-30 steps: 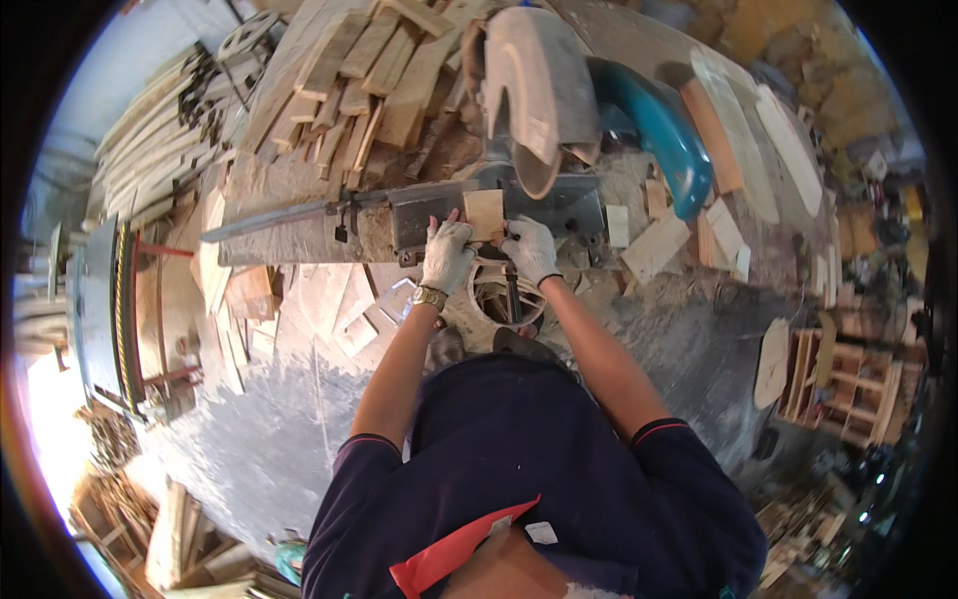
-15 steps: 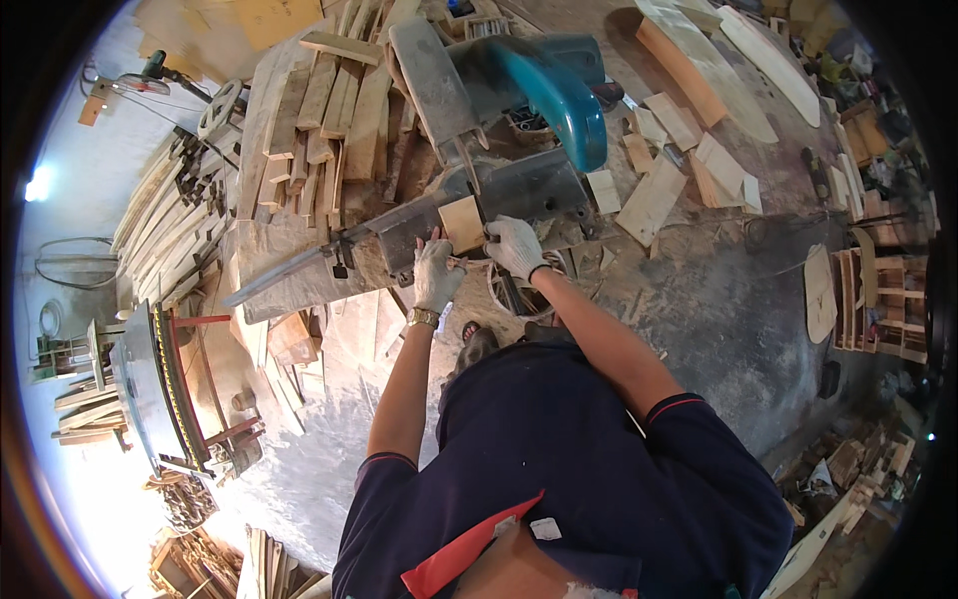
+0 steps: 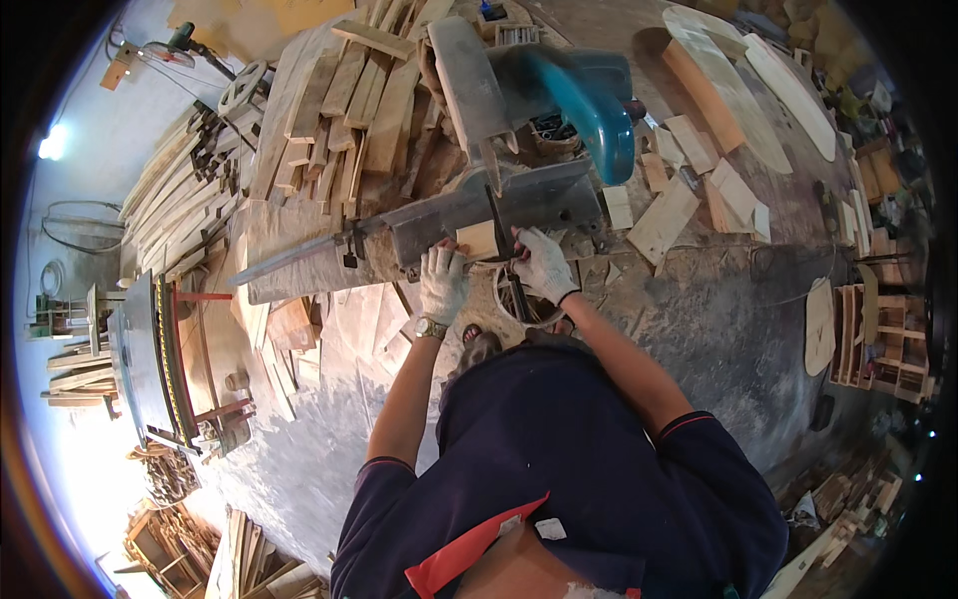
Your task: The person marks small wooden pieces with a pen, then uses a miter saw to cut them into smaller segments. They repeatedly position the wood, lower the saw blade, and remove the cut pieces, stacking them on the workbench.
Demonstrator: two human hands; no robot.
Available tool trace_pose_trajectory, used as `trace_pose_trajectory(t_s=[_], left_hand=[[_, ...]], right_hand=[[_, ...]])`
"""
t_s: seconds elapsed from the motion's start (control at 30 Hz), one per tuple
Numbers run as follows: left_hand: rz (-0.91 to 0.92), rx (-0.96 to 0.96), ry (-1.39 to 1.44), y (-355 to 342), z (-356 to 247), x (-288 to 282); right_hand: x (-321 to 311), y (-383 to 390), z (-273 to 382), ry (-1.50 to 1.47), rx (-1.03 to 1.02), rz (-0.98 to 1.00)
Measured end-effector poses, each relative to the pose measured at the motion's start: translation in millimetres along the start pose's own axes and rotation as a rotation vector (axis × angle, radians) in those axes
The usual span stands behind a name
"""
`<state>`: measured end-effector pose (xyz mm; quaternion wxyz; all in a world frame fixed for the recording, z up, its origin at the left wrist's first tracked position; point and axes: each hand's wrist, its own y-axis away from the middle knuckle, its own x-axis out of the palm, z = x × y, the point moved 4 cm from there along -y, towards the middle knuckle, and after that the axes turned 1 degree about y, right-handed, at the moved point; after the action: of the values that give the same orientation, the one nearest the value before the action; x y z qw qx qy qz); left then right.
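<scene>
We identify the reference unit as the miter saw (image 3: 547, 195), its metal base lying near the front edge of the workbench (image 3: 793, 205); all positions below are given from it. The teal handle (image 3: 597, 120) curves over the base's rear right, beside the grey blade guard (image 3: 466, 85). A long metal rail (image 3: 314, 243) extends from the base to the left.

We locate the wood block (image 3: 477, 241) at the saw's front, just left of the dark slot. The left hand (image 3: 444, 285), gloved, lies with its fingers close together at the block's left side; we cannot tell whether it pinches the block. The right hand (image 3: 542, 264), also gloved, has bent fingers just right of the slot; we cannot tell what, if anything, they pinch.

Behind and left of the saw, we note a stack of timber strips (image 3: 349, 100); to its right lie wood offcuts (image 3: 664, 220) and, further back, long shaped boards (image 3: 723, 95). The bench surface is brown and dusty.

Below the saw's front stands a round bin (image 3: 504, 295) with dark bars crossing its opening. The grey concrete floor (image 3: 689, 339) — patchy with pale dust — spreads nearer to us. Well left of the saw is a pale wall (image 3: 85, 175); well right, a slatted wooden frame (image 3: 878, 344).
</scene>
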<state>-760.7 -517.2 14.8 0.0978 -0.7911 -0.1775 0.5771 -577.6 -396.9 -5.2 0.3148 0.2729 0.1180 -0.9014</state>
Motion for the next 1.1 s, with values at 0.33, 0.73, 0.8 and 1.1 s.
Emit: trace_pose_trajectory(t_s=[0.33,0.73,0.8,1.1], left_hand=[[-0.132,-0.685,0.988,-5,17,0],[-0.147,-0.813,1.47,13,6,34],[-0.169,-0.835,1.578,14,7,39],[-0.243,-1.001,1.822,16,-1,57]], right_hand=[[17,-12,-4,-1.06,0.546,-0.072],[15,-13,13,-0.417,0.403,-0.115],[18,-13,8,-0.591,0.443,-0.14],[15,-6,25,-0.698,0.561,0.003]])
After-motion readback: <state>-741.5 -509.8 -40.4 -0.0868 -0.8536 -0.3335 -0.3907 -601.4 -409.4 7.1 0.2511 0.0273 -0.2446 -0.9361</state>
